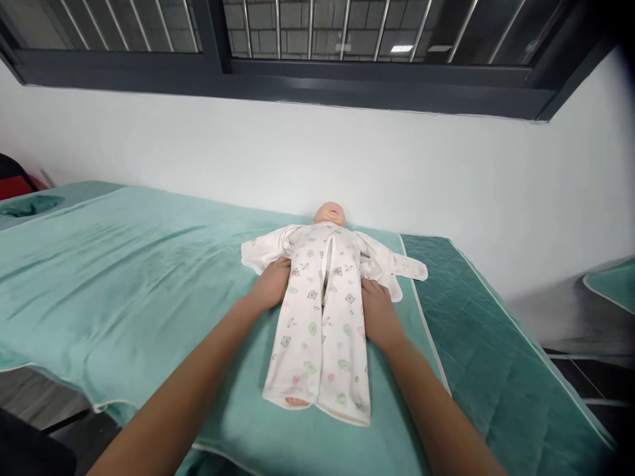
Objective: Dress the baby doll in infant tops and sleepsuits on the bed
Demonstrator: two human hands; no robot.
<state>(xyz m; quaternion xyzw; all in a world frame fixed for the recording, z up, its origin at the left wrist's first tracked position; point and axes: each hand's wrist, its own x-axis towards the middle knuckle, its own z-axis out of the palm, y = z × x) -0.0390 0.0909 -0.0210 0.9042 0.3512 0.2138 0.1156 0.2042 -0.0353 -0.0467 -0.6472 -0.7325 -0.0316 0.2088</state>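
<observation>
Both left hand [274, 283] and right hand [381, 314] touch the printed outfit [303, 330] on the baby doll [329, 213], grip impossible to tell.

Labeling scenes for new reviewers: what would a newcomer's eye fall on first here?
Likely the baby doll, lying centrally on the mint-green cover in white printed clothes, sleeves spread wide. Next, the person's left hand and right hand, one at each side of the clothes. Then the dark-framed barred window across the top.
</observation>
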